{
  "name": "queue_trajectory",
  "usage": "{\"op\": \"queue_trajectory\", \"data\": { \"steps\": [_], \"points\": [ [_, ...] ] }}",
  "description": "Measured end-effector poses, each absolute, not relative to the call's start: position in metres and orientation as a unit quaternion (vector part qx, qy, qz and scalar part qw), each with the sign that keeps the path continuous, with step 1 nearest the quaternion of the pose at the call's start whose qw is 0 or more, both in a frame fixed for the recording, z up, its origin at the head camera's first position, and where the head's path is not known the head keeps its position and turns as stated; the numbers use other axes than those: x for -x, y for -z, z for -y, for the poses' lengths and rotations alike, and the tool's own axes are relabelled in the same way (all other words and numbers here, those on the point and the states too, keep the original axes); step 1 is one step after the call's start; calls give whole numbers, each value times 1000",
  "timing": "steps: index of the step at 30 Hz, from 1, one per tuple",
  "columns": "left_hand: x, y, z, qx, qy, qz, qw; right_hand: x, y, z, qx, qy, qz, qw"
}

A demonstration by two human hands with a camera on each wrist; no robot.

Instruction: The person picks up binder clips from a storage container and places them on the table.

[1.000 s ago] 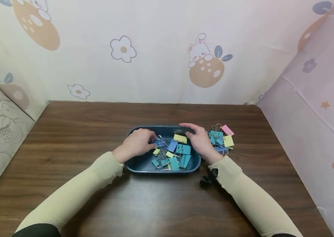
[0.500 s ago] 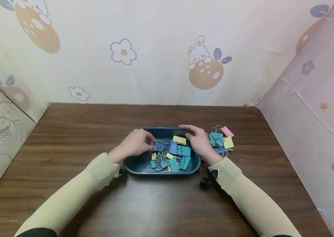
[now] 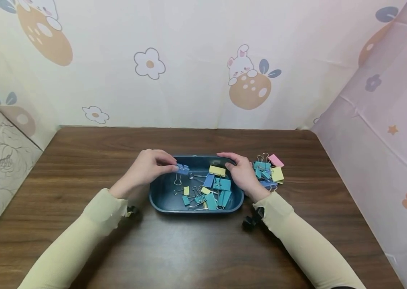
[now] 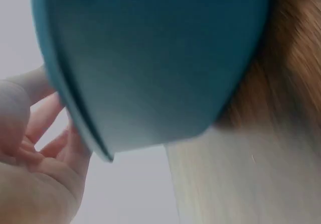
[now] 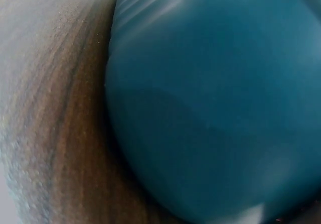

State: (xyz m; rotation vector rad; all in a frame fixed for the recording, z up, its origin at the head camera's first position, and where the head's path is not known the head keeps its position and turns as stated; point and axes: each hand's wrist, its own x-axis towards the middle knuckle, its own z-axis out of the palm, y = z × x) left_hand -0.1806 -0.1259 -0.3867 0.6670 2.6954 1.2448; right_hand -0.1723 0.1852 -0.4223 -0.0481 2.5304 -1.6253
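Observation:
A dark blue oval tray holds several binder clips in blue, teal and yellow. My left hand, over the tray's left end in the head view, pinches a blue binder clip between thumb and fingertips, its wire handle hanging down. In the left wrist view the tray's outer wall hides the clip, and part of the left hand shows beyond the rim. At the tray's right end my right hand grips the rim, thumb inside. The right wrist view shows mostly the tray's wall.
A pile of binder clips in teal, blue, yellow and pink lies on the wooden table just right of the tray, partly behind the right hand. A patterned curtain hangs behind the table's far edge.
My left hand has lifted the blue binder clip out from among the others and moved it left and toward the tray's far left rim. The right hand has stayed at the rim.

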Motion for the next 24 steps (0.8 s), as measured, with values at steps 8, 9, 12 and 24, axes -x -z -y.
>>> {"op": "queue_trajectory", "data": {
  "steps": [8, 9, 12, 24],
  "points": [
    [180, 381, 168, -186, -437, -880, 20, 170, 420, -185, 21, 531, -845, 57],
    [180, 382, 174, -183, -434, -882, 18, 170, 420, -185, 20, 531, -846, 57],
    [183, 384, 193, -174, -432, -885, 10, 172, 421, -185, 15, 532, -845, 56],
    [180, 417, 235, -166, -370, -914, -3, 172, 420, -184, 10, 527, -847, 65]
  ]
}}
